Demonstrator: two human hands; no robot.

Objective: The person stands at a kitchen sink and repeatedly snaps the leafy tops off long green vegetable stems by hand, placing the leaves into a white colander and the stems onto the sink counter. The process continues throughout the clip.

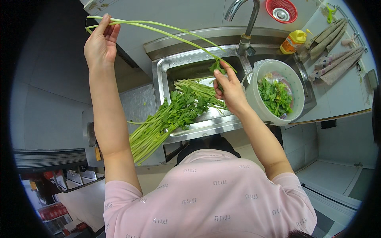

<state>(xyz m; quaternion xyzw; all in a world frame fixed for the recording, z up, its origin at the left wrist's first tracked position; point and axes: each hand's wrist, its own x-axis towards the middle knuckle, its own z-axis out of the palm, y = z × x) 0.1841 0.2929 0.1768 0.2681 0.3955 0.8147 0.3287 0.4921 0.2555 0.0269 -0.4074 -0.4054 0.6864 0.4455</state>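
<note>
Raised at the upper left, my left hand (102, 44) pinches the pale ends of long, thin celery stalks (154, 27). The stalks arch right across the sink (160, 74) towards my right hand (230, 89). Green leaves (217, 67) are between the fingers of my right hand. Below, a bunch of leafy celery (157, 128) lies over the sink's left rim, leaves over the basin and stalk ends on the metal counter. Bare stalks (198, 89) lie in the basin, partly hidden behind my right hand. A lined plastic bucket (299, 89) holding plucked leaves (275, 96) stands right of my right hand.
A chrome faucet (253, 17) rises behind the sink. At the back right are a red plastic strainer (293, 9) and a yellow pump bottle (293, 41). Grey cloths (330, 34) hang on the right. A wooden-handled knife (97, 151) lies left of my left forearm.
</note>
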